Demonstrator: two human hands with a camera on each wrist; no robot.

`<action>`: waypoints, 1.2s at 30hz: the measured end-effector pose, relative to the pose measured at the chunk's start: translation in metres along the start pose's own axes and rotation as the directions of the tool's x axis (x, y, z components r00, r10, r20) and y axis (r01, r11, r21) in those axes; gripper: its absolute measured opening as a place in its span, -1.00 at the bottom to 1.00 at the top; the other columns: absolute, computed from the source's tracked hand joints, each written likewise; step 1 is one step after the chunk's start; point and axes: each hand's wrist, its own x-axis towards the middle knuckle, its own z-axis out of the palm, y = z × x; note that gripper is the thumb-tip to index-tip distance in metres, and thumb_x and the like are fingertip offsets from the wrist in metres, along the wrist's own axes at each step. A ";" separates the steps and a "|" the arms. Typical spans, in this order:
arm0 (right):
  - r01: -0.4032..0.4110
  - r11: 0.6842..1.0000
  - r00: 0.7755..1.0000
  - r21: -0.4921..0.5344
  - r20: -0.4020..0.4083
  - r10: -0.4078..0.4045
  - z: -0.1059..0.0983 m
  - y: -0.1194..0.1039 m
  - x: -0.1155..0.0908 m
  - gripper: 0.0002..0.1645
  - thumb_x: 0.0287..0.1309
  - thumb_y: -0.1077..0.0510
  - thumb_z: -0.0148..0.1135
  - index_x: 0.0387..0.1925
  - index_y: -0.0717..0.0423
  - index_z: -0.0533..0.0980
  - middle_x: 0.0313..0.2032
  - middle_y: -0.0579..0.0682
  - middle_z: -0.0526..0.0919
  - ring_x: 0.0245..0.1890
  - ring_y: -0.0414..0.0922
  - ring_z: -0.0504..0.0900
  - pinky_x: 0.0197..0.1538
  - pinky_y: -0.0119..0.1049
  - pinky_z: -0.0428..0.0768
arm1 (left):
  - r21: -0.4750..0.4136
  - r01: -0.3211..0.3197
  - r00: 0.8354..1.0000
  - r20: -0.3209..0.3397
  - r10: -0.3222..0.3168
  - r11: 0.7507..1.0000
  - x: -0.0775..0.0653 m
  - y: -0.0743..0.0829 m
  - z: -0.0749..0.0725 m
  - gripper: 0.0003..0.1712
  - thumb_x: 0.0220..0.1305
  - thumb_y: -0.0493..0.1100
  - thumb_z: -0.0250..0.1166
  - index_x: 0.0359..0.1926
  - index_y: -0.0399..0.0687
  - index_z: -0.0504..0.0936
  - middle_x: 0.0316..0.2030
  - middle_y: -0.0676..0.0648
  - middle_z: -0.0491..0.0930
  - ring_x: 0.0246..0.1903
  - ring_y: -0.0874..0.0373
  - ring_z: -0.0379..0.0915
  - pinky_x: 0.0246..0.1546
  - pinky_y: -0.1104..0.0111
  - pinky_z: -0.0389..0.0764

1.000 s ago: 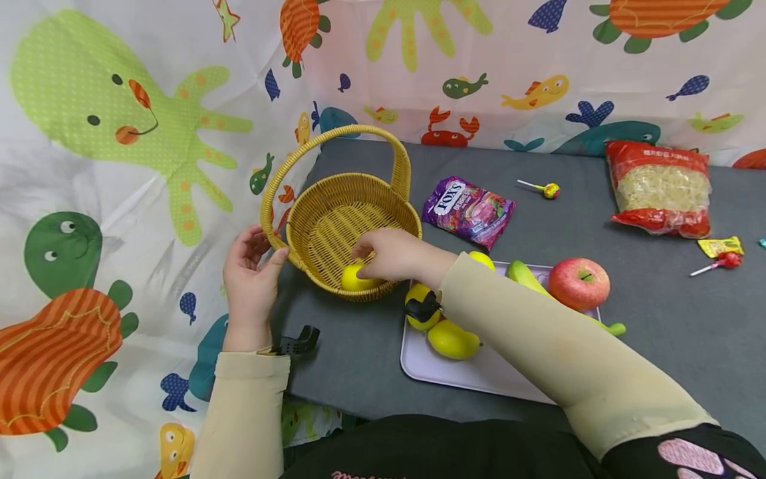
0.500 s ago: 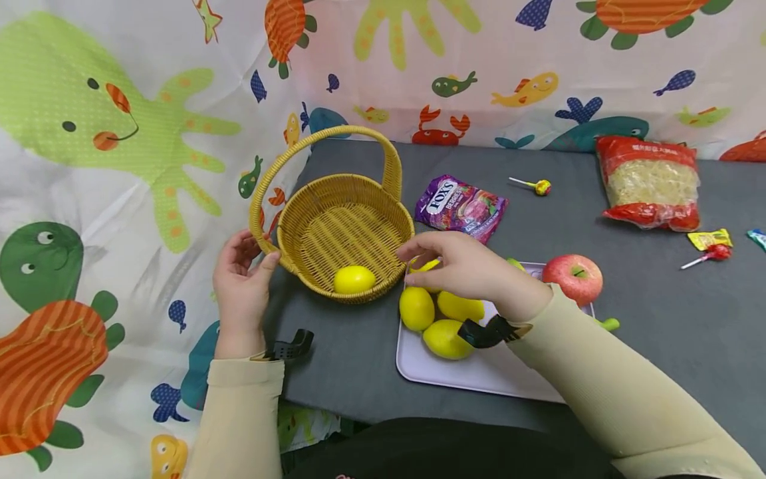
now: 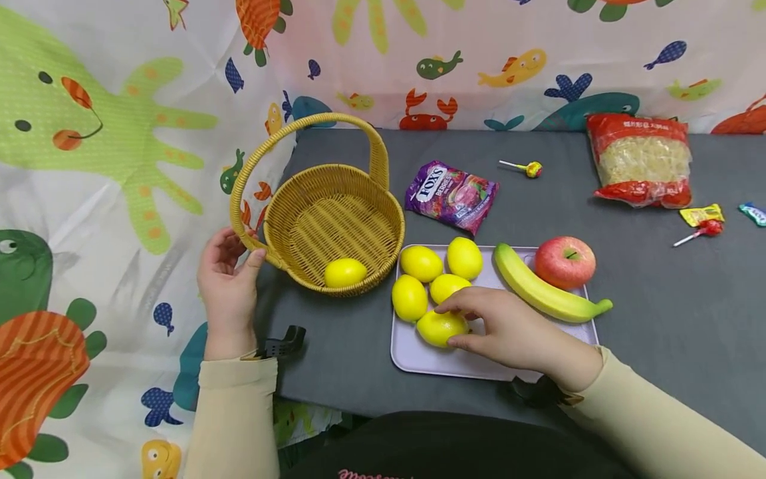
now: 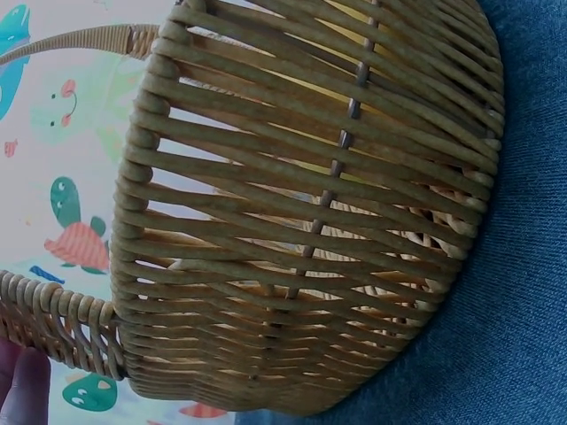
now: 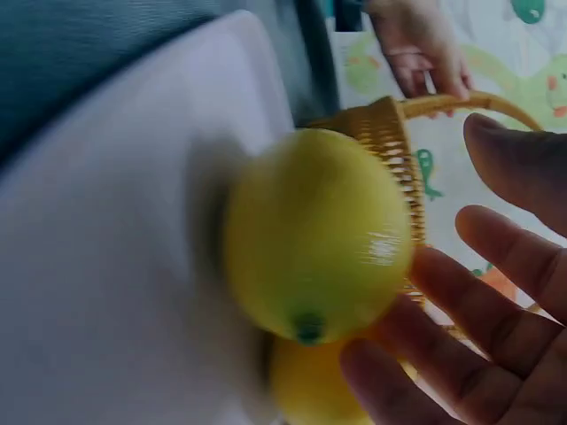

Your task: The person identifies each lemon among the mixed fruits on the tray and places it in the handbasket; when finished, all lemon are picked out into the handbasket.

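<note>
My left hand [image 3: 230, 296] pinches the handle [image 3: 244, 193] of a round wicker basket [image 3: 329, 219] near its left base; in the left wrist view the basket's woven side [image 4: 301, 204] fills most of the picture. One lemon [image 3: 345, 273] lies inside the basket at its near edge. My right hand [image 3: 514, 326] reaches over a pale lilac tray [image 3: 419, 362], with fingers and thumb spread around the nearest lemon [image 3: 437, 329]. In the right wrist view this lemon [image 5: 319, 235] sits beside the parted fingers, and the thumb [image 5: 518, 168] stands away from it.
Several more lemons [image 3: 421, 263] share the tray with a banana [image 3: 538, 286] and an apple [image 3: 565, 261]. Behind lie a purple candy bag [image 3: 451, 196] and a yellow lollipop [image 3: 529, 168]. A red-ended bag [image 3: 643, 159], a red lollipop [image 3: 706, 229] and wrapped candies [image 3: 701, 214] are farther right.
My right hand let go of a lemon in the basket, then moved right and down to another lemon on the tray. My left hand stays on the handle. The head view has shifted.
</note>
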 end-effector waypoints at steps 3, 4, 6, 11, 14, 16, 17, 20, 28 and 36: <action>0.049 0.996 0.999 -0.076 -0.010 -0.050 0.007 -0.001 -0.002 -0.38 -0.03 0.02 0.62 0.13 -0.13 0.62 0.04 -0.27 0.66 -0.04 -0.23 0.58 0.11 -0.14 0.65 | 0.006 0.023 1.000 -0.015 -0.023 1.000 0.000 0.001 -0.001 -0.47 0.16 -0.30 0.49 0.18 -0.07 0.61 0.02 -0.12 0.58 0.05 -0.02 0.49 -0.07 0.47 0.66; 0.063 0.993 0.998 -0.100 -0.012 -0.065 0.009 -0.001 -0.002 -0.37 -0.04 0.01 0.62 0.12 -0.12 0.62 0.04 -0.25 0.66 -0.01 -0.23 0.58 0.14 -0.13 0.64 | 0.014 0.028 0.999 -0.018 -0.028 1.000 0.000 0.001 -0.001 -0.46 0.16 -0.30 0.49 0.18 -0.06 0.61 0.03 -0.12 0.58 0.06 -0.01 0.49 -0.07 0.47 0.66; 0.086 0.986 0.996 -0.145 -0.012 -0.089 0.013 -0.002 -0.001 -0.36 -0.05 -0.01 0.63 0.12 -0.11 0.62 0.05 -0.22 0.66 0.04 -0.20 0.58 0.18 -0.11 0.62 | 0.016 0.036 0.999 -0.018 -0.035 0.999 0.000 0.001 -0.001 -0.46 0.17 -0.29 0.49 0.19 -0.06 0.61 0.04 -0.12 0.57 0.07 -0.01 0.49 -0.06 0.47 0.66; 0.118 0.977 0.993 -0.180 0.021 -0.116 0.022 -0.003 0.004 -0.33 -0.04 -0.02 0.62 0.15 -0.06 0.61 0.07 -0.14 0.66 0.10 -0.13 0.58 0.23 -0.07 0.58 | 0.012 0.027 0.999 -0.017 -0.027 1.000 0.001 0.001 0.000 -0.47 0.17 -0.30 0.48 0.19 -0.07 0.61 0.06 -0.14 0.56 0.07 -0.03 0.48 -0.05 0.46 0.66; 0.114 0.977 0.993 -0.180 0.031 -0.111 0.026 -0.001 0.006 -0.31 -0.05 -0.02 0.63 0.16 -0.06 0.60 0.07 -0.14 0.65 0.09 -0.14 0.58 0.24 -0.09 0.58 | 0.018 0.015 1.000 -0.009 -0.014 1.000 0.002 0.001 0.000 -0.48 0.18 -0.29 0.48 0.19 -0.06 0.61 0.07 -0.16 0.56 0.07 -0.03 0.48 -0.05 0.46 0.66; 0.104 0.980 0.995 -0.171 0.026 -0.101 0.027 0.000 0.007 -0.30 -0.06 -0.02 0.63 0.16 -0.07 0.59 0.06 -0.16 0.65 0.07 -0.16 0.58 0.23 -0.09 0.58 | 0.022 0.007 1.000 -0.002 -0.007 1.000 0.002 0.001 0.000 -0.48 0.19 -0.28 0.48 0.19 -0.06 0.61 0.07 -0.16 0.56 0.07 -0.03 0.48 -0.05 0.45 0.66; 0.100 0.981 0.995 -0.167 0.022 -0.098 0.028 0.001 0.007 -0.31 -0.06 -0.01 0.63 0.16 -0.08 0.59 0.05 -0.16 0.65 0.06 -0.17 0.57 0.23 -0.09 0.58 | 0.024 0.006 1.000 -0.001 -0.006 1.000 0.002 0.001 0.000 -0.48 0.19 -0.28 0.48 0.19 -0.06 0.61 0.07 -0.15 0.56 0.07 -0.03 0.48 -0.05 0.45 0.66; 0.078 0.987 0.997 -0.139 0.021 -0.076 0.026 0.002 0.007 -0.33 -0.06 -0.01 0.63 0.14 -0.12 0.60 0.03 -0.23 0.64 0.03 -0.21 0.56 0.21 -0.11 0.59 | 0.031 0.005 1.000 -0.003 -0.005 1.000 0.001 0.001 0.000 -0.48 0.19 -0.27 0.48 0.19 -0.05 0.61 0.05 -0.13 0.56 0.07 -0.03 0.49 -0.05 0.44 0.66; 0.100 0.994 0.993 0.039 0.060 -0.102 -0.005 -0.010 0.031 -0.34 -0.02 -0.01 0.61 0.17 -0.21 0.57 0.11 -0.28 0.60 0.01 -0.23 0.53 0.03 -0.21 0.66 | 0.032 0.002 1.000 -0.004 -0.002 0.999 0.002 0.003 0.000 -0.50 0.20 -0.31 0.46 0.17 -0.05 0.61 0.07 -0.18 0.55 0.07 -0.03 0.49 -0.05 0.45 0.66; 0.055 0.995 0.998 0.088 0.025 -0.057 -0.042 -0.024 0.106 -0.39 0.05 0.03 0.57 0.17 -0.18 0.58 0.06 -0.22 0.61 0.00 -0.17 0.55 0.09 -0.13 0.66 | 0.004 -0.026 0.999 0.020 0.026 1.000 0.002 -0.001 -0.001 -0.49 0.19 -0.34 0.46 0.17 -0.08 0.61 0.08 -0.28 0.52 0.06 -0.05 0.49 -0.05 0.43 0.67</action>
